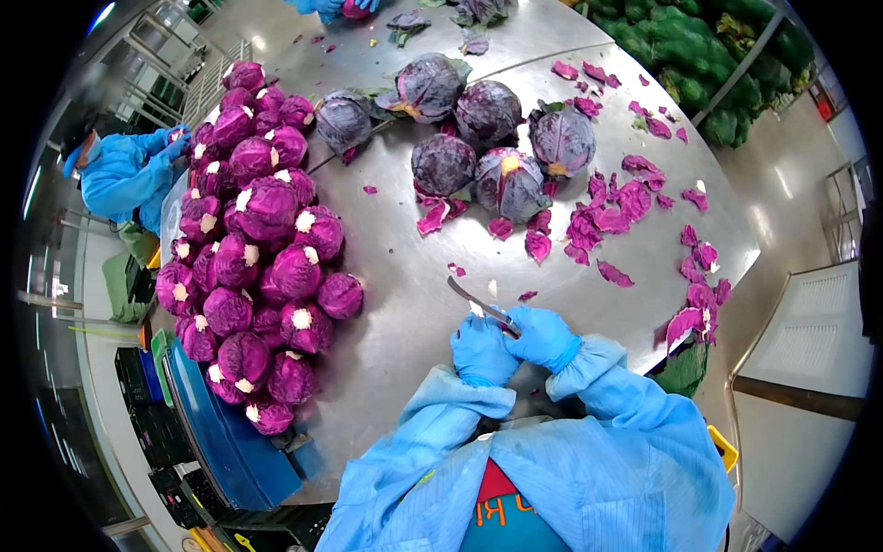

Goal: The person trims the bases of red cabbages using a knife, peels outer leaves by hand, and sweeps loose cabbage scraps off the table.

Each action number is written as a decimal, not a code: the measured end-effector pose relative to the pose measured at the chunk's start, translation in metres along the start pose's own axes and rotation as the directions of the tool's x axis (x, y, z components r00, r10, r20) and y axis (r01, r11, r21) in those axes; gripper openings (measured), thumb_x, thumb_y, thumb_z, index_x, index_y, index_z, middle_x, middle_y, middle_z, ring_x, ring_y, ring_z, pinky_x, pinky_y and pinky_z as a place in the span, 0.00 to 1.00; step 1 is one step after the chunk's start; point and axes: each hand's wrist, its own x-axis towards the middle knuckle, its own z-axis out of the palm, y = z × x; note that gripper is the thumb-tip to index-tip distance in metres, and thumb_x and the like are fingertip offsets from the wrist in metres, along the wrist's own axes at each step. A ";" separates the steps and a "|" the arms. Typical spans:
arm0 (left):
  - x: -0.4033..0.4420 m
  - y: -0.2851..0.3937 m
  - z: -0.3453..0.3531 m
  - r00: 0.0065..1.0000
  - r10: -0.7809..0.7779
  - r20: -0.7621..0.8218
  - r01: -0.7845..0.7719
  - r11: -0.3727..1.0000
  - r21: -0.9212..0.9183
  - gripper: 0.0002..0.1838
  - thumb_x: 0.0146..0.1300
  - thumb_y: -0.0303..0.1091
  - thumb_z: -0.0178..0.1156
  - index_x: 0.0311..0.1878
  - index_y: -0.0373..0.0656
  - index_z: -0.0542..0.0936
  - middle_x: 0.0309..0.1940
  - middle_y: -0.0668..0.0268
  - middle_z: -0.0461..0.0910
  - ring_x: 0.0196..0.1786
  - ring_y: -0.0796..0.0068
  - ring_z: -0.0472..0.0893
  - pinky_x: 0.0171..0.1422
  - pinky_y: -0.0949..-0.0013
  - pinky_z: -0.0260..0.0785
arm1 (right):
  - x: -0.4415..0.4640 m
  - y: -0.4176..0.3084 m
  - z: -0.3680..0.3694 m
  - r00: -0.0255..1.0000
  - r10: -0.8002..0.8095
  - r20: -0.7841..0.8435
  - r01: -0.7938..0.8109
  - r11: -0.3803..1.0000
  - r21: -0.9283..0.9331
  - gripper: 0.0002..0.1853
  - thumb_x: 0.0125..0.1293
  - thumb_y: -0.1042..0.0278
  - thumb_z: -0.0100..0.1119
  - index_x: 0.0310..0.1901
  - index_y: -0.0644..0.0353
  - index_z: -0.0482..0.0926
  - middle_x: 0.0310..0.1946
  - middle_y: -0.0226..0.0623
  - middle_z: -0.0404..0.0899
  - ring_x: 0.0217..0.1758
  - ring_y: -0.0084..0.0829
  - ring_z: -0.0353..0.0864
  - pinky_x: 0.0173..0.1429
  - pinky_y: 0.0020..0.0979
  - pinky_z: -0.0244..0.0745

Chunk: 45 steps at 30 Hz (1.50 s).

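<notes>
Near the front of the metal table, my right hand (544,339), in a blue glove, is closed around the handle of a knife (486,309). Its curved blade points up and left. My left hand (484,351), gloved too, is closed just beside it, below the blade. A small white scrap shows between that hand and the blade; whatever else its fingers hold is hidden. Farther back sit several dark, untrimmed red cabbages (510,184). To the left rises a pile of glossy purple trimmed cabbages (267,207) with pale cut stems.
Torn purple leaves (635,198) litter the right side of the steel table (405,267). Blue-gloved hands (331,7) of another person show at the far edge. A person in blue (124,175) stands left of the pile. Green produce (681,55) fills a rack behind.
</notes>
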 end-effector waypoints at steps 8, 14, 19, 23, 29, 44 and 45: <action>-0.001 -0.005 0.002 0.960 0.107 -0.260 -0.151 0.976 -0.157 0.16 0.50 0.41 0.67 0.37 0.45 0.76 0.34 0.61 0.78 0.38 0.57 0.79 0.40 0.58 0.73 | -0.011 0.009 0.019 0.963 -0.148 -0.224 0.149 0.989 -0.012 0.12 0.56 0.54 0.62 0.37 0.51 0.78 0.29 0.39 0.79 0.31 0.43 0.82 0.34 0.43 0.77; -0.003 -0.008 0.007 0.939 0.134 -0.316 -0.231 0.928 -0.293 0.14 0.50 0.39 0.67 0.33 0.45 0.72 0.28 0.64 0.73 0.34 0.60 0.78 0.38 0.60 0.71 | -0.017 0.017 0.030 0.901 -0.277 -0.335 0.284 0.958 -0.027 0.14 0.56 0.55 0.66 0.41 0.49 0.78 0.27 0.36 0.77 0.28 0.39 0.81 0.31 0.40 0.75; -0.004 -0.007 0.002 0.960 0.065 -0.271 -0.170 0.906 -0.387 0.17 0.47 0.39 0.70 0.35 0.42 0.75 0.31 0.62 0.77 0.36 0.60 0.80 0.42 0.62 0.73 | -0.020 0.018 0.029 0.905 -0.291 -0.309 0.281 0.956 -0.078 0.18 0.56 0.54 0.67 0.47 0.48 0.79 0.28 0.35 0.78 0.28 0.37 0.81 0.30 0.38 0.75; -0.007 -0.009 0.000 0.991 0.027 -0.135 -0.085 0.890 -0.447 0.23 0.45 0.40 0.73 0.41 0.41 0.77 0.38 0.58 0.80 0.44 0.57 0.81 0.49 0.59 0.74 | -0.022 0.018 0.029 0.927 -0.261 -0.270 0.261 0.965 -0.035 0.17 0.56 0.54 0.67 0.46 0.49 0.80 0.31 0.36 0.80 0.29 0.36 0.82 0.31 0.38 0.76; -0.035 -0.045 0.004 0.943 0.015 -0.331 -0.190 0.844 -0.502 0.40 0.39 0.44 0.77 0.58 0.40 0.73 0.54 0.54 0.76 0.57 0.50 0.75 0.64 0.53 0.66 | -0.007 0.129 -0.037 0.798 0.004 -0.602 -0.137 0.975 -0.174 0.17 0.61 0.56 0.63 0.47 0.59 0.83 0.35 0.40 0.82 0.34 0.37 0.83 0.38 0.37 0.78; -0.033 -0.048 -0.004 0.963 0.081 -0.256 -0.186 0.891 -0.415 0.55 0.37 0.57 0.78 0.67 0.38 0.66 0.60 0.50 0.71 0.62 0.50 0.72 0.67 0.53 0.65 | 0.011 0.029 0.024 0.962 0.115 0.247 -0.251 0.728 0.638 0.30 0.55 0.55 0.74 0.59 0.56 0.78 0.46 0.32 0.83 0.40 0.20 0.78 0.45 0.24 0.75; -0.031 -0.048 -0.002 0.962 0.095 -0.255 -0.198 0.886 -0.420 0.56 0.36 0.58 0.78 0.66 0.37 0.66 0.60 0.50 0.71 0.61 0.50 0.73 0.67 0.53 0.65 | 0.015 0.029 0.031 0.951 0.087 0.296 -0.262 0.736 0.624 0.32 0.55 0.53 0.75 0.59 0.56 0.78 0.46 0.32 0.82 0.39 0.20 0.78 0.43 0.24 0.76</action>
